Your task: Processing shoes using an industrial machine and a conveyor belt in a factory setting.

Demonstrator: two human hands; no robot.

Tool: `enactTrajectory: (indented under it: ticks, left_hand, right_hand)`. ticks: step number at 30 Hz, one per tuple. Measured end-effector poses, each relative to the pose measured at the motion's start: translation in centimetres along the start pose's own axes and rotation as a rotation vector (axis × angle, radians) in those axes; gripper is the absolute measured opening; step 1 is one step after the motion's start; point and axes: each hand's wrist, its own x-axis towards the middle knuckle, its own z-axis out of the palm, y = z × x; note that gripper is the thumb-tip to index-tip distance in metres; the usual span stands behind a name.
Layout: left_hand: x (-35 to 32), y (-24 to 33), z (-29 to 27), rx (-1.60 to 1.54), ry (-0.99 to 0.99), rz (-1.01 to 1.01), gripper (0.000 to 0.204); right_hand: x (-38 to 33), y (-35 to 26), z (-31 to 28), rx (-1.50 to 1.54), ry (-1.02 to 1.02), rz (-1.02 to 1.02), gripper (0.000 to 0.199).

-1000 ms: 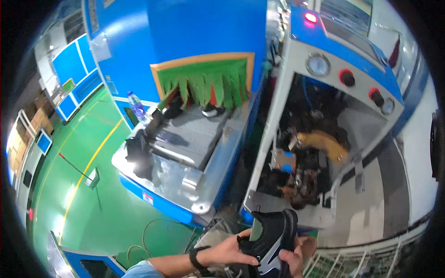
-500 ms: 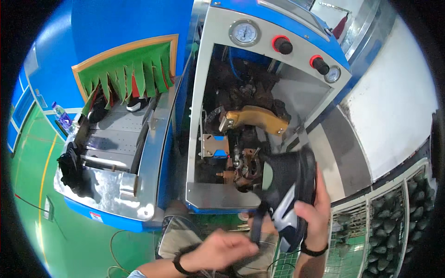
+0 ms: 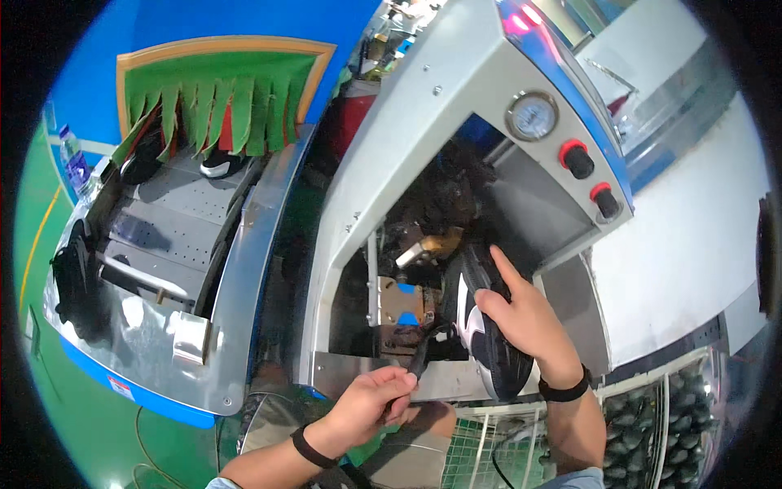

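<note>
— What colour is the shoe (image 3: pixel 481 326) under your right hand (image 3: pixel 525 322)?

— Black, with a white panel along its side. You wear a black band on each wrist (your left hand (image 3: pixel 366 403) too).

— And the machine (image 3: pixel 456 163) before you?

— Its housing is pale grey with a blue strip along the top. The two knobs (image 3: pixel 590 179) are red and black, and the gauge (image 3: pixel 531 116) has a white face.

— And to your left?

— A green fringed curtain (image 3: pixel 208 102) in an orange frame, on a blue wall. The floor (image 3: pixel 73 424) is green with a yellow line.

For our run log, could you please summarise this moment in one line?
right hand: holds black shoe in machine opening | left hand: grips lace
</note>
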Motion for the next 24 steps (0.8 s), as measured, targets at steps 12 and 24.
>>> enactTrajectory:
  ticks: [12,24]
  left_hand:
    - [0.7,-4.0,0.5,0.07,0.022,-0.066,0.022]
    - [-4.3,-5.0,3.6,0.49,-0.088,-0.007,0.037]
  right_hand:
    - [-1.8,3.1,2.1,0.002,0.298,-0.301,0.077]
    - [-16.1,5.6,6.0,-0.022,0.632,-0.332,0.082]
